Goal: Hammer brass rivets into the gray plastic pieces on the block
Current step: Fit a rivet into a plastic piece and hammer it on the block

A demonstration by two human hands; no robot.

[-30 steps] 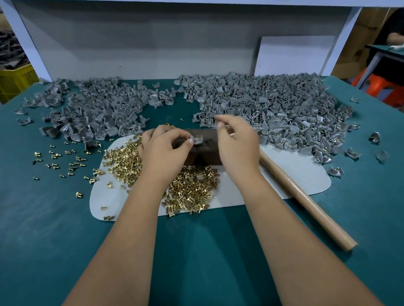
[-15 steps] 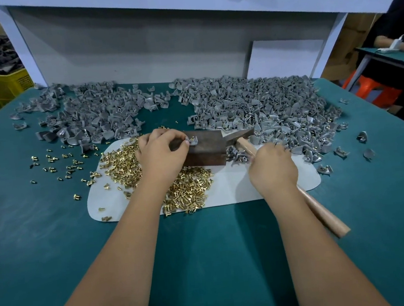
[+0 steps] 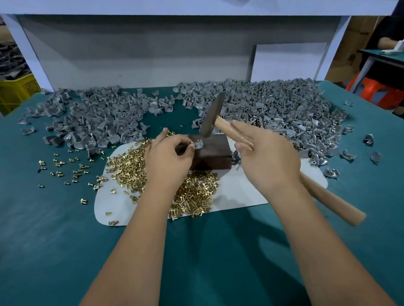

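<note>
A dark brown block (image 3: 214, 153) sits on a white mat (image 3: 243, 193) in the middle of the teal table. On the block's top left lies a gray plastic piece (image 3: 199, 145) with a brass rivet standing in it. My left hand (image 3: 169, 159) pinches that piece against the block. My right hand (image 3: 266, 157) grips the wooden handle of a hammer (image 3: 213, 115), whose dark metal head is raised and tilted above the block. A heap of loose brass rivets (image 3: 133, 166) lies on the mat around my left wrist.
Large heaps of gray plastic pieces (image 3: 278, 112) cover the back of the table, with another heap (image 3: 95, 120) at back left. Scattered rivets (image 3: 68, 169) lie left of the mat. A white shelf frame (image 3: 159, 7) stands behind. A yellow crate (image 3: 7, 91) is far left.
My right hand left the block, took hold of the hammer lying on the table and lifted its head above the block. My left hand kept holding the gray piece.
</note>
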